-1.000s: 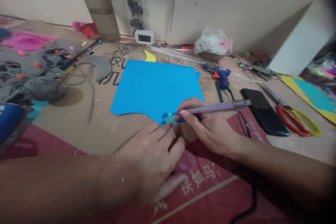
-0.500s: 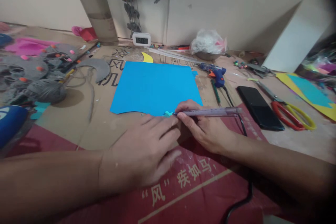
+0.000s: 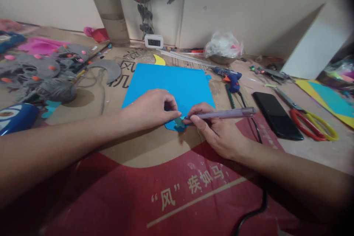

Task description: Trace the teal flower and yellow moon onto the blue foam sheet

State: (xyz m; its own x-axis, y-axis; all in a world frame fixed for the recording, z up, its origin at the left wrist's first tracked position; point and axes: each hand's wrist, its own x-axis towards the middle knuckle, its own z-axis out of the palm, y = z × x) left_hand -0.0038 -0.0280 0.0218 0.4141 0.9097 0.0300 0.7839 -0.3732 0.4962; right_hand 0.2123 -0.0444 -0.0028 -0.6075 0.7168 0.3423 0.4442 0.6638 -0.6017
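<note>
A blue sheet of paper (image 3: 171, 81) lies flat before me, its near edge under my hands. My left hand (image 3: 152, 108) rests over its lower part, thumb and fingertips brought together at a small teal paper cutout (image 3: 179, 122), pressing it on the sheet. A translucent purple pen (image 3: 226, 113) is gripped in my right hand (image 3: 218, 132), its tip pointing left at the cutout's right edge. The right fingers partly hide the tip. I cannot make out any line drawn on the blue paper.
To the right lie a black phone (image 3: 278, 116), scissors (image 3: 309, 121) with red and yellow handles, and a blue glue gun (image 3: 231, 79). Grey felt pieces (image 3: 41, 70) and a blue object (image 3: 19, 116) are at left. A small clock (image 3: 153, 41) stands behind.
My left hand has moved up from below the sheet onto it, reaching the teal cutout. The sheet's near edge now shows lower beneath the cutout. The pen stays in my right hand.
</note>
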